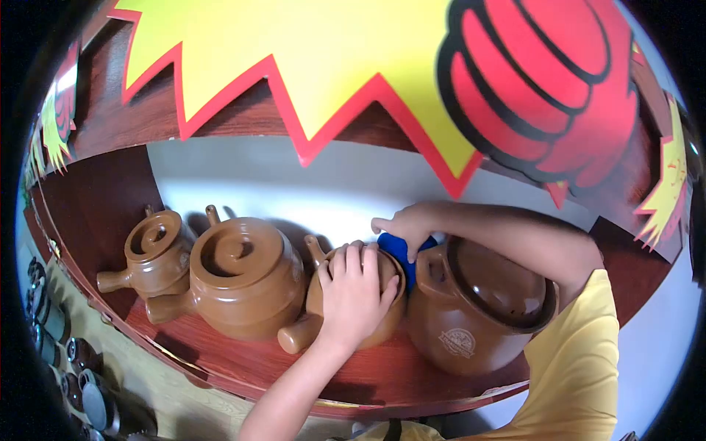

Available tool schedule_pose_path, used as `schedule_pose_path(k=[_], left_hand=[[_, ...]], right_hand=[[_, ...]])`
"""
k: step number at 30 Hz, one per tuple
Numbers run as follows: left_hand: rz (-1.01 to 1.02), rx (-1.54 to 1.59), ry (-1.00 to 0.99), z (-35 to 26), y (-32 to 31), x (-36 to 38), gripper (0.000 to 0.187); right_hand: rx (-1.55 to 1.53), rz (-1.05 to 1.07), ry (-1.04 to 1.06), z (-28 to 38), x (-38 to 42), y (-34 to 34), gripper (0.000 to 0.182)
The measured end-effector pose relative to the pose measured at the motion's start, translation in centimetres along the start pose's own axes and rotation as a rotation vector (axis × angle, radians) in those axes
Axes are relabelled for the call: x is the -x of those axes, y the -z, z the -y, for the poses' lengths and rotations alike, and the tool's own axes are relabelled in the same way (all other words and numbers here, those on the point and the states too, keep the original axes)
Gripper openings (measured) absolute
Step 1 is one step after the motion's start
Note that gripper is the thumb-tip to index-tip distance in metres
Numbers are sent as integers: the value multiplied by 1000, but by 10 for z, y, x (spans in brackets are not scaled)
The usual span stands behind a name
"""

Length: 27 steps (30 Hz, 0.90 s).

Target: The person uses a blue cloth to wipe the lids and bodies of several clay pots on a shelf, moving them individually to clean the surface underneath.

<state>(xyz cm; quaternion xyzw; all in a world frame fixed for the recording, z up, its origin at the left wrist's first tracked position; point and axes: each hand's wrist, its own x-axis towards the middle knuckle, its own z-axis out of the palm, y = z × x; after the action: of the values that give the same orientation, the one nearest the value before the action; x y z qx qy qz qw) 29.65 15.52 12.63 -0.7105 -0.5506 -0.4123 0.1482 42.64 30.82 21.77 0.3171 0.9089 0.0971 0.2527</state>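
My left hand [357, 283] spans the top of a small brown clay pot [312, 309] with a side handle. Its fingers curl over the far rim, the thumb lies at the right, and most of the lid is hidden underneath. My right hand [413, 228] reaches over from the right, behind the pots, with its fingers closed on a blue cloth [397, 248]. The cloth presses against the back right side of the small pot. Close to my right forearm stands a large brown lidded pot [471, 316] with a pale printed emblem.
Two lidded clay pots, a medium one [239, 279] and a smaller one [158, 253], stand to the left on the reddish wooden shelf [257, 360]. A yellow and red jagged sign [294, 59] hangs low above. Several dark pots [99, 400] are on the floor below left.
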Motion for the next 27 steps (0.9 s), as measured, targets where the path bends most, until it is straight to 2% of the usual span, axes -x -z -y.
schedule_pose_path(k=[1,3,4,9,18,20,22,23,24,27], left_hand=[[3,1,-10,0,0,0,58],[5,0,-3,0,0,0,58],[4,6,-5,1,0,0,58],[-10,21,-9,2,-1,0,57],[-34,-8,5,0,-2,1,53],[-41,2,1,-1,-2,2,53],[-29,-16,7,-1,-1,2,53],[-25,-6,1,-2,-1,1,53],[-28,-11,4,-2,-1,1,52],[-21,-40,2,-1,-2,2,53]], right_hand=[[-57,-6,55,-4,-4,2,57],[-202,49,389,-15,-15,3,69],[-219,201,360,-15,-21,-1,73],[-292,312,414,-23,-54,-39,73],[-470,295,421,-24,-79,-87,73],[-425,303,412,-27,-72,-80,73],[-336,342,406,-23,-52,-43,71],[-245,378,407,-18,-41,-22,69],[-74,295,303,-14,-31,-15,63],[-183,201,246,-25,-5,3,58]])
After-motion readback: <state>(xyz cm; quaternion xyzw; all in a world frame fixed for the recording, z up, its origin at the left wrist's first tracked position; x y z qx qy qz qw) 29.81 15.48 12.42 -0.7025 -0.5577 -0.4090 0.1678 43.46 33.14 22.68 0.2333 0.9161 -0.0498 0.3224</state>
